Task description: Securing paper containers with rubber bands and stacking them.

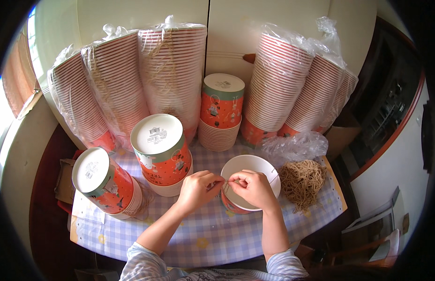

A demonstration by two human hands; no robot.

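Observation:
A paper bucket (236, 164), white inside and orange outside, stands mouth up in front of me. Over its near left rim my two hands meet, both closed in a pinch. Between the fingertips of my left hand (198, 187) and my right hand (252, 187) runs a short piece of thin cord, mostly hidden by the fingers. My right hand covers part of the bucket's opening. A thin strand shows at the bucket's right rim. Beside the bucket, on the right, lies a tangled heap of brown twine (302, 184).
Upside-down stacks of orange buckets stand at the left (119, 187), centre left (166, 161) and back middle (222, 110). Tall plastic-wrapped bucket stacks (173, 70) line the back. Crumpled clear plastic (297, 145) lies behind the twine. A checkered cloth (213, 234) covers the table.

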